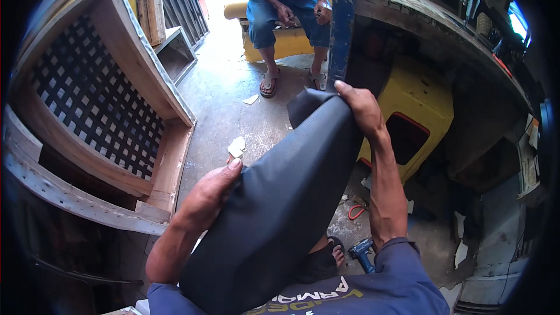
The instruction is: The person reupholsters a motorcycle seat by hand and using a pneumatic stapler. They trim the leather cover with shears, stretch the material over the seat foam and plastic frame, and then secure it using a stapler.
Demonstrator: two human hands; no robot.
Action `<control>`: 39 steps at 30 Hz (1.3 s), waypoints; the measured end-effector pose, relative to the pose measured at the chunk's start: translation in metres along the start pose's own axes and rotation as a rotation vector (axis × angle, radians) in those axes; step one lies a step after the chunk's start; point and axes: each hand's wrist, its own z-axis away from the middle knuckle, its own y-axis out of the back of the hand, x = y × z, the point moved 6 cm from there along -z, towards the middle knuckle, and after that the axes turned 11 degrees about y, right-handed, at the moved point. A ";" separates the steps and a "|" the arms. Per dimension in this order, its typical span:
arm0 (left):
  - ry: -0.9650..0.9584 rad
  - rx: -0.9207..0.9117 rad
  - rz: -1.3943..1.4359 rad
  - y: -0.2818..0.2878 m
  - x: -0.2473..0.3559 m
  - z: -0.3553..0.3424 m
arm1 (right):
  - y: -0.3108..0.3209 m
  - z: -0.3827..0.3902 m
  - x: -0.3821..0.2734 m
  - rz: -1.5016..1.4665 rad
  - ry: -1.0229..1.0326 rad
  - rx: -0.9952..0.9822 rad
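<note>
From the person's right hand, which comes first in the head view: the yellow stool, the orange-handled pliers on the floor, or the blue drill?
From the right hand:
1. Yellow stool, just to its right.
2. Orange-handled pliers, lower down on the floor.
3. Blue drill, lowest, by the right sleeve.

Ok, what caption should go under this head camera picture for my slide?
Both hands, left hand and right hand, hold a dark grey fabric sheet stretched above a workshop floor, beside a wooden frame with black webbing.

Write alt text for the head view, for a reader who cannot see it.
A person's left hand and right hand hold up a long piece of dark grey ribbed fabric over a dusty concrete floor. A wooden furniture frame with black lattice webbing stands on the left, and another person sits on a yellow seat ahead.
</note>
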 end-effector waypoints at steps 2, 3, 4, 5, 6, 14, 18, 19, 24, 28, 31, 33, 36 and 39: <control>-0.014 0.004 -0.103 -0.007 -0.002 -0.003 | 0.002 0.010 0.017 -0.117 0.000 0.001; -0.017 -0.004 -0.146 -0.016 -0.004 -0.008 | 0.005 0.015 0.020 -0.159 -0.029 0.017; -0.015 0.005 -0.198 -0.032 0.005 -0.001 | 0.005 0.019 0.019 -0.153 -0.038 0.009; 0.016 -0.017 -0.171 -0.030 0.001 -0.004 | 0.006 0.021 0.017 -0.147 -0.048 0.002; 0.042 -0.038 -0.155 -0.027 0.001 -0.003 | 0.008 0.022 0.013 -0.147 -0.051 0.003; 0.069 -0.037 0.013 -0.009 -0.005 -0.010 | -0.010 0.017 0.010 -0.175 -0.030 -0.017; -0.129 0.090 0.008 -0.014 0.022 -0.016 | -0.008 0.020 0.022 -0.299 0.045 -0.004; -0.143 0.097 -0.023 -0.012 0.022 -0.017 | -0.008 0.021 0.029 -0.318 0.063 -0.004; -0.255 0.202 -0.164 0.000 0.031 -0.029 | -0.007 0.019 0.047 -0.326 0.112 0.023; -0.265 0.215 -0.239 0.013 0.021 -0.042 | -0.005 0.021 0.049 -0.292 0.119 0.030; -0.213 0.121 -0.154 0.017 -0.023 -0.074 | -0.002 0.031 0.048 -0.282 0.100 0.019; 0.022 0.072 -0.153 0.009 -0.060 -0.084 | -0.003 0.036 0.058 -0.265 0.081 -0.005; -0.760 0.003 -0.682 0.007 -0.055 -0.068 | -0.014 0.034 0.025 -0.076 0.049 -0.015; -1.021 0.106 -1.017 0.008 -0.063 -0.060 | -0.028 0.047 -0.028 0.457 0.329 0.076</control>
